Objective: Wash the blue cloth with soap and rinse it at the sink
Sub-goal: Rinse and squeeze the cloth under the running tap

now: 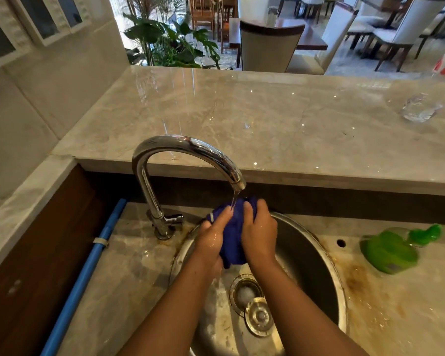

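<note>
Now blue cloth [232,242] between both hands [235,238].

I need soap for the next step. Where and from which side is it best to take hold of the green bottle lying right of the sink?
Probably grip the green bottle around its wide body, coming from above with the right hand. It lies on its side on the counter, its narrow cap pointing away to the right, so the body is the nearer, broader part. Both hands now hold the blue cloth.
</note>
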Tool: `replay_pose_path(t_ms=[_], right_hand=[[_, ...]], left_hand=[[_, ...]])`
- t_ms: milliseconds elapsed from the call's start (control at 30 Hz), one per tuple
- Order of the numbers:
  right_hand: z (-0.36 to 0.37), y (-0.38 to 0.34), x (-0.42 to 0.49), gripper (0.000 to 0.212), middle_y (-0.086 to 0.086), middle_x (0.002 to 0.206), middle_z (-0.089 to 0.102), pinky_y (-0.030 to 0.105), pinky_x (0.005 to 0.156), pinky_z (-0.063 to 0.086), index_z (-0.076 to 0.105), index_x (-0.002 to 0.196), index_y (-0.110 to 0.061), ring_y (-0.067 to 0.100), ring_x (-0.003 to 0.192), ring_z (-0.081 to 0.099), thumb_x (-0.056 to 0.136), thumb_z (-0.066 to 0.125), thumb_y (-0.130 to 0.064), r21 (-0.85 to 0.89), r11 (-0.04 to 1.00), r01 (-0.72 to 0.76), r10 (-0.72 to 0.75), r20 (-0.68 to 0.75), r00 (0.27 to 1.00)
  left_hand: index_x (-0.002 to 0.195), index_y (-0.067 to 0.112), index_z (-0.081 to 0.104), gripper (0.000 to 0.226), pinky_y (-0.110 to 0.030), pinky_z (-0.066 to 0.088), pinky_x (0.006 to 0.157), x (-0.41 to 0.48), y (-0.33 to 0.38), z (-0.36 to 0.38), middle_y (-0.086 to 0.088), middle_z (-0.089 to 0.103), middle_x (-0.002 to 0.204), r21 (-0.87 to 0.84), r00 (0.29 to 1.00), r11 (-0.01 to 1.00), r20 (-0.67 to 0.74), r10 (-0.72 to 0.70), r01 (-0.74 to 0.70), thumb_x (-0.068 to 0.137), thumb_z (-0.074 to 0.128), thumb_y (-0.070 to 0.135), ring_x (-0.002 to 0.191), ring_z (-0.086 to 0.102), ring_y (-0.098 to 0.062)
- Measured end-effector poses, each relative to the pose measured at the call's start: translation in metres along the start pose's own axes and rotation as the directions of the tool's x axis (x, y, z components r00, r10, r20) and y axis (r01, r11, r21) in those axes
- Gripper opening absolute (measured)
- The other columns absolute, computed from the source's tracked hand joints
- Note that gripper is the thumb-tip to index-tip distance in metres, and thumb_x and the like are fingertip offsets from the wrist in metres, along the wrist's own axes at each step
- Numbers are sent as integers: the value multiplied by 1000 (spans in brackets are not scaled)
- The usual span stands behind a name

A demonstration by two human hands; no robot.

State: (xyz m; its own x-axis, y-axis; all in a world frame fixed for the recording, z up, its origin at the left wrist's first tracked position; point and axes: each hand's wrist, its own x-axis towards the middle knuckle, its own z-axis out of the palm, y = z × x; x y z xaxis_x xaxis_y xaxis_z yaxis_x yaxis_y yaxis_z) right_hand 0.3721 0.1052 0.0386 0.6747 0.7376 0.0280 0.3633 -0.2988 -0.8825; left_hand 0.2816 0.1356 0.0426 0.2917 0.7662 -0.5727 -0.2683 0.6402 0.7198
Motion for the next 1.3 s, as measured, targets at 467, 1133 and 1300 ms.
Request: replay_pose_path(t_ms=[467,1133,1300], right_hand=[[3,7,-1,21,1,79,63,19,57,48,57,89,-18,18,72,63,102,48,-31,179,975,-129,130,1,991],[0,-15,-1,22,-2,72,58,22,55,46,56,87,-14,3,58,54,102,50,-30,178,984,-24,33,-48,998],[10,-43,-40,17,-5,80,65,16,60,48,60,100,-19,5,69,61,100,51,-33,135,970,200,-208,48,977]], left_hand=[[116,12,64,30,-41,60,75,-14,-1,2,-10,78,99,58,995,998,94,-35,30,90,67,27,89,75,-25],[126,15,57,54,-49,59,81,22,7,-4,-14,71,115,-73,998,996,-37,-45,43,81,76,37,101,71,-34],[89,11,59,35,-21,51,51,24,17,1,-3,65,66,30,998,998,29,-62,61,97,53,45,56,65,-11]])
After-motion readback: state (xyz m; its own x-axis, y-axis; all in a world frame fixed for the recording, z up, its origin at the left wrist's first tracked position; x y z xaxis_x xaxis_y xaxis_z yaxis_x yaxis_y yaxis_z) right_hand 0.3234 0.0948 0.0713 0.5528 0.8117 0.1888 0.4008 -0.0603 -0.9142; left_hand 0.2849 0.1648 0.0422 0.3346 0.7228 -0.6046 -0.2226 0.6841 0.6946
